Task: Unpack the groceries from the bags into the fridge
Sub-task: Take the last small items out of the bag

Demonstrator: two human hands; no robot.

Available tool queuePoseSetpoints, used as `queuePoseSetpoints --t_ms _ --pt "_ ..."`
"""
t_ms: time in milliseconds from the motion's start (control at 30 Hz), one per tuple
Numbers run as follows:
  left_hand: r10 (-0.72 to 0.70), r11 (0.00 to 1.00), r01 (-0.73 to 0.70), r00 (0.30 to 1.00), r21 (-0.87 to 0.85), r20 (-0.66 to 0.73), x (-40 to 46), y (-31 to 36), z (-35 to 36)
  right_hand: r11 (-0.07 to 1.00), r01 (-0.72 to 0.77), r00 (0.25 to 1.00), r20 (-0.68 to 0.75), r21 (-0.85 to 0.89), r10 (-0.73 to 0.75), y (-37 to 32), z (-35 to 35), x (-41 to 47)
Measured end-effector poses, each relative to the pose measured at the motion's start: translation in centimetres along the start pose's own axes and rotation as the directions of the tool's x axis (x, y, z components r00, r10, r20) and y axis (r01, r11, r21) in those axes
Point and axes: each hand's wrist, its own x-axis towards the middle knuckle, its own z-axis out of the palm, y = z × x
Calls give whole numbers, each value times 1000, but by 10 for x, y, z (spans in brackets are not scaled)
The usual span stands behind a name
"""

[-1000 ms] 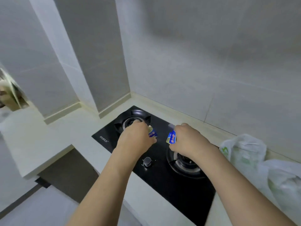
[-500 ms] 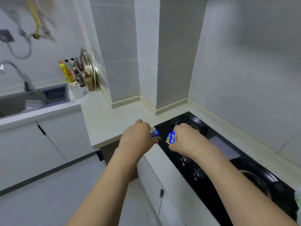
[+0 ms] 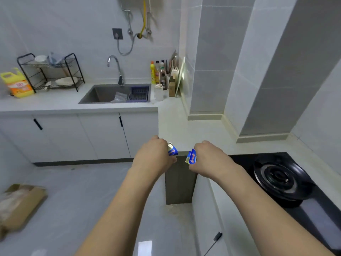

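My left hand (image 3: 154,156) grips a small blue and white packet (image 3: 172,149), of which only the end sticks out past the fingers. My right hand (image 3: 208,157) grips a second small blue and white packet (image 3: 191,157) of the same kind. Both hands are held out in front of me at about counter height, close together, above the corner of the pale counter (image 3: 184,130). No fridge and no grocery bag are in view.
A black gas hob (image 3: 276,180) lies in the counter at right. Ahead are a sink (image 3: 118,93) with tap, bottles (image 3: 158,72), a dish rack (image 3: 51,71) and a yellow jug (image 3: 17,84). A cardboard box (image 3: 18,206) sits on the floor at left.
My view has swung left from the hob and the white bags to the sink side of the kitchen. Both hands kept hold of their packets and stayed close together.
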Motion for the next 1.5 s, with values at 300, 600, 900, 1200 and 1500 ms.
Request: queuePoseSetpoints --t_ms 300,600,900,1200,1500 --pt "-271 961 275 956 29 -109 -53 -72 -27 955 294 955 61 -39 -291 -79 16 7" --pt "-561 819 574 802 -1 -205 -141 -164 -58 801 597 797 151 -45 -585 -203 47 -6" --pt "-753 643 758 597 -113 -278 -250 -236 -80 586 810 575 201 -3 -793 -322 75 -59" --pt "-819 546 822 484 -159 -309 -313 -281 -100 449 893 431 225 32 -874 -400 90 -98" --pt "-844 504 843 435 -187 -315 -344 -327 -119 384 922 369 209 36 -906 -463 97 -115"
